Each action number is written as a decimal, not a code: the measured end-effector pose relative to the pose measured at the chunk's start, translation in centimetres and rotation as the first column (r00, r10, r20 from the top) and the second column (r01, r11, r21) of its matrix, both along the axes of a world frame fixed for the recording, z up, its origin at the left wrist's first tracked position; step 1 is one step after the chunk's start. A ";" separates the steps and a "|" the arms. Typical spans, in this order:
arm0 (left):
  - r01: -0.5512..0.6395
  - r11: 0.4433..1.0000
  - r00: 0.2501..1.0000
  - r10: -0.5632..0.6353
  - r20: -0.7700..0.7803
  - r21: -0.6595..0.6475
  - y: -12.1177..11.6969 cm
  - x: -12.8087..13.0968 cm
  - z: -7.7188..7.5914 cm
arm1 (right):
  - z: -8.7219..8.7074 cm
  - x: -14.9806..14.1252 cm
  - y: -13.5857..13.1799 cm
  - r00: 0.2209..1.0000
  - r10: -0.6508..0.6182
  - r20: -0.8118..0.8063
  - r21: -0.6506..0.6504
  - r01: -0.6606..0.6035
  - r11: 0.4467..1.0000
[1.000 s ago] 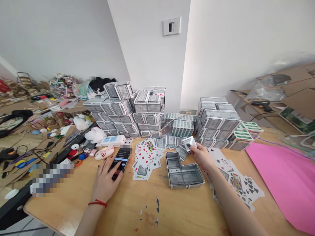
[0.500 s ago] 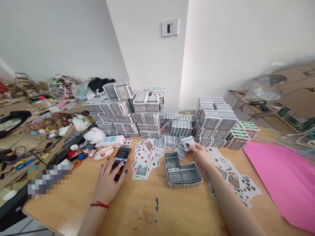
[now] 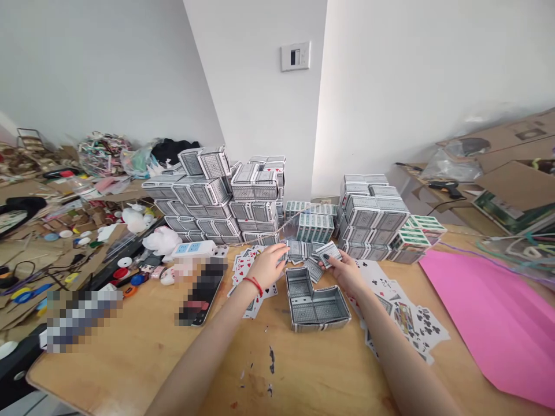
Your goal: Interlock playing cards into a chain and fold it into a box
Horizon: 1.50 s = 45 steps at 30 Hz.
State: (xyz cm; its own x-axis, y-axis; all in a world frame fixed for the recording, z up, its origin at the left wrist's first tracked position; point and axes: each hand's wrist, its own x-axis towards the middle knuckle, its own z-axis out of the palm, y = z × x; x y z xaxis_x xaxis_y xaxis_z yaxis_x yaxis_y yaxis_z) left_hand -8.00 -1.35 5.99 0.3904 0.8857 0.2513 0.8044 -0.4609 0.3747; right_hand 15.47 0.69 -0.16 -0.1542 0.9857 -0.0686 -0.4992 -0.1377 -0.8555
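Note:
My right hand [image 3: 347, 271] pinches a folded playing card [image 3: 327, 252], its grey patterned back facing up. My left hand [image 3: 269, 267], with a red string bracelet at the wrist, reaches over the loose face-up cards [image 3: 243, 266]. Its fingers stretch toward a row of folded playing cards [image 3: 297, 249]; whether the fingertips touch them I cannot tell. Between my forearms sits an open L-shaped box [image 3: 318, 315] made from folded cards. A smartphone [image 3: 203, 292] lies left of my left forearm.
Stacked card-built blocks [image 3: 212, 202] rise at the back left, others [image 3: 377, 214] at the back right. Green card packs [image 3: 315, 225] stand between. More loose cards [image 3: 403, 315] and a pink sheet [image 3: 489, 323] lie right. A white power strip [image 3: 194, 249] and clutter are at left.
My left hand has left the smartphone and moved right and away from me to the folded cards. My right hand keeps holding its folded card. The view has shifted slightly.

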 end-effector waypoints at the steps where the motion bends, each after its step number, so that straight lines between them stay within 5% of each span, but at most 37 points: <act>1: 0.020 1.000 1.000 -0.020 -0.018 -0.020 0.9 0.6 -0.1 | 0.0 0.0 0.0 1.000 0.003 -0.002 0.000 -0.003 1.000; 13: 0.138 0.987 0.982 -0.148 -0.120 -0.085 6.4 2.7 -0.8 | -0.3 -0.1 0.4 1.000 -0.014 0.005 0.009 0.014 1.000; 22: 0.098 0.990 0.991 -0.107 -0.086 -0.100 6.0 2.6 -1.2 | -0.4 0.0 0.5 1.000 -0.003 0.017 0.006 0.003 1.000; 31: 0.268 0.963 0.949 -0.271 0.162 0.039 5.2 4.7 1.9 | 0.2 0.7 0.2 0.994 0.077 -0.079 -0.011 -0.078 0.997; 35: 0.355 0.935 0.928 -0.353 0.118 0.005 5.4 6.4 2.1 | 1.1 0.9 -0.4 0.965 0.184 -0.188 -0.013 -0.190 0.982; 45: 0.372 0.928 0.928 -0.372 0.004 0.018 4.7 7.4 1.9 | 0.4 1.1 0.0 0.966 0.144 -0.214 -0.050 -0.158 0.986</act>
